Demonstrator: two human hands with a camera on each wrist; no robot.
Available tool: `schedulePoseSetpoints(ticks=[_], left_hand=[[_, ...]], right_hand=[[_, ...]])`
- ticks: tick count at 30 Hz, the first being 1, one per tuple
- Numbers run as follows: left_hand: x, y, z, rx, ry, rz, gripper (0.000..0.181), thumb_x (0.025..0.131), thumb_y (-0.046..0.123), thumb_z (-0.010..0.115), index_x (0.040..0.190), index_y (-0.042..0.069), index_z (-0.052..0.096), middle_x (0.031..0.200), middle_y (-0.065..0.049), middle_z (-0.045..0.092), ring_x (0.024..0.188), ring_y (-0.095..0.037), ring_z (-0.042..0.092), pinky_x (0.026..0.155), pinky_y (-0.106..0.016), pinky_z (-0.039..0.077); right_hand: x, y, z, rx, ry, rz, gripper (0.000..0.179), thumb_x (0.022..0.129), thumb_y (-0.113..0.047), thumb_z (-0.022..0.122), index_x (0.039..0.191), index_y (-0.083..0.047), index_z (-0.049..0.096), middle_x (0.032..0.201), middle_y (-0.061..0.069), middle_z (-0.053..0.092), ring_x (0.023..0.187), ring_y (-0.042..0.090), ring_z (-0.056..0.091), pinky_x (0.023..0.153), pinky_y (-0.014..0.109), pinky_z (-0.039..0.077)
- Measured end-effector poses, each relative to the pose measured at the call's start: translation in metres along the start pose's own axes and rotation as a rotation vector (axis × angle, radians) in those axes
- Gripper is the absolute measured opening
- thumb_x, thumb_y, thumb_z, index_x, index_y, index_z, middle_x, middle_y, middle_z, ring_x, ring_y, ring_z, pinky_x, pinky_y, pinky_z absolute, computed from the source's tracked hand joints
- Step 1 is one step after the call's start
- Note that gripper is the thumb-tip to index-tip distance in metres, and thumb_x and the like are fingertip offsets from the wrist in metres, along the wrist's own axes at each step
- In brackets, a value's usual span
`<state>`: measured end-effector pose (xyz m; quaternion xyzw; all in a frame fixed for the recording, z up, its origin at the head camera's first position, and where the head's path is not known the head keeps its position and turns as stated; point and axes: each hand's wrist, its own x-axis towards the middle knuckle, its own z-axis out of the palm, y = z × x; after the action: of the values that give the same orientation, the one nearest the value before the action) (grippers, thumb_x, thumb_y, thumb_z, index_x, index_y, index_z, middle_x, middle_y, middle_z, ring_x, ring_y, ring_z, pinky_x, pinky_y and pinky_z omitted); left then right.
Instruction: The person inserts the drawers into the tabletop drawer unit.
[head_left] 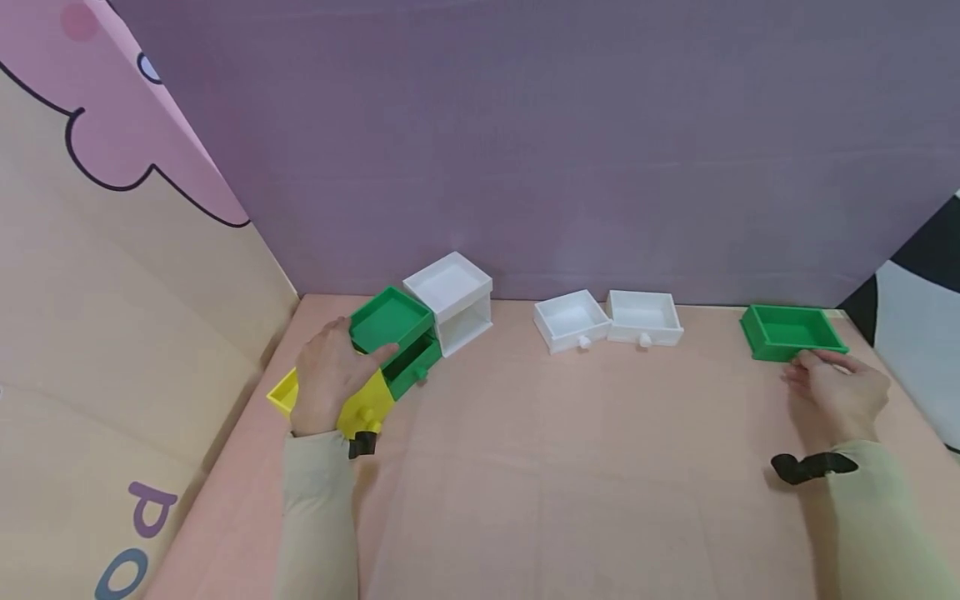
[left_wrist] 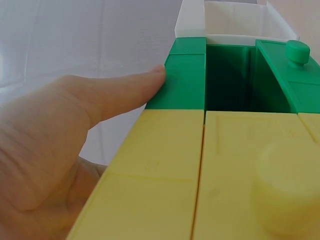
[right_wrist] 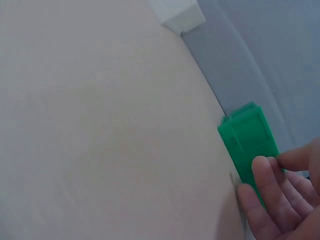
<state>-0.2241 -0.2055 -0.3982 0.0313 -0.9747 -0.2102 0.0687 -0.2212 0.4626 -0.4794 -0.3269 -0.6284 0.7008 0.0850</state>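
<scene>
My left hand [head_left: 330,375] holds the green cabinet [head_left: 392,317], its thumb along the front edge and its fingers at the far side. A dark open slot shows in that cabinet, above a green drawer front with a round knob [left_wrist: 298,52]. Beside it, partly covered by the hand, stands a yellow cabinet [head_left: 363,407] with a yellow knob [left_wrist: 287,190]. Far to the right, my right hand [head_left: 840,396] pinches the near wall of a loose green drawer [head_left: 795,329]. Fingers and thumb on that wall show in the right wrist view, where the drawer [right_wrist: 250,137] appears tilted.
A white cabinet [head_left: 453,296] with an open front adjoins the green one. Two white drawers [head_left: 572,317] with knobs lie along the back of the pink tabletop [head_left: 570,467]. A purple-grey panel [head_left: 562,150] rises behind, and a printed panel [head_left: 112,317] stands at the left.
</scene>
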Motion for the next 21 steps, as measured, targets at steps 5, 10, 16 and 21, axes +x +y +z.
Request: schedulePoseSetpoints(ticks=[5, 10, 16, 21], left_hand=[[-0.001, -0.001, -0.001, -0.012, 0.000, -0.008, 0.072, 0.091, 0.057, 0.075, 0.125, -0.006, 0.063, 0.109, -0.022, 0.071, 0.097, -0.041, 0.067, 0.085, -0.053, 0.058], [-0.001, -0.001, -0.002, -0.004, 0.004, -0.004, 0.072, 0.091, 0.057, 0.075, 0.125, -0.005, 0.063, 0.108, -0.022, 0.071, 0.097, -0.040, 0.066, 0.084, -0.053, 0.057], [-0.001, -0.001, -0.001, -0.003, 0.001, -0.002, 0.071, 0.091, 0.058, 0.075, 0.123, -0.005, 0.064, 0.106, -0.021, 0.071, 0.095, -0.039, 0.066, 0.083, -0.051, 0.057], [-0.001, -0.001, -0.002, 0.000, -0.008, -0.003, 0.073, 0.091, 0.058, 0.075, 0.126, -0.005, 0.064, 0.111, -0.022, 0.072, 0.097, -0.039, 0.067, 0.084, -0.052, 0.058]], right_hand=[[0.003, 0.000, -0.006, 0.012, 0.039, 0.066, 0.011, 0.098, -0.024, 0.077, 0.093, -0.029, 0.069, 0.068, -0.012, 0.073, 0.059, 0.011, 0.076, 0.057, 0.027, 0.062], [0.004, 0.002, -0.005, -0.075, 0.054, 0.081, 0.013, 0.097, -0.031, 0.079, 0.092, -0.030, 0.067, 0.069, -0.015, 0.067, 0.059, 0.008, 0.074, 0.058, 0.023, 0.061], [0.003, 0.005, -0.003, -0.341, 0.097, 0.012, 0.018, 0.096, -0.042, 0.076, 0.090, -0.030, 0.064, 0.063, -0.023, 0.059, 0.056, -0.005, 0.064, 0.056, 0.013, 0.053], [0.003, 0.010, -0.003, -0.454, 0.095, -0.055, 0.021, 0.099, -0.044, 0.072, 0.102, -0.026, 0.061, 0.056, -0.025, 0.063, 0.054, -0.005, 0.063, 0.056, 0.008, 0.048]])
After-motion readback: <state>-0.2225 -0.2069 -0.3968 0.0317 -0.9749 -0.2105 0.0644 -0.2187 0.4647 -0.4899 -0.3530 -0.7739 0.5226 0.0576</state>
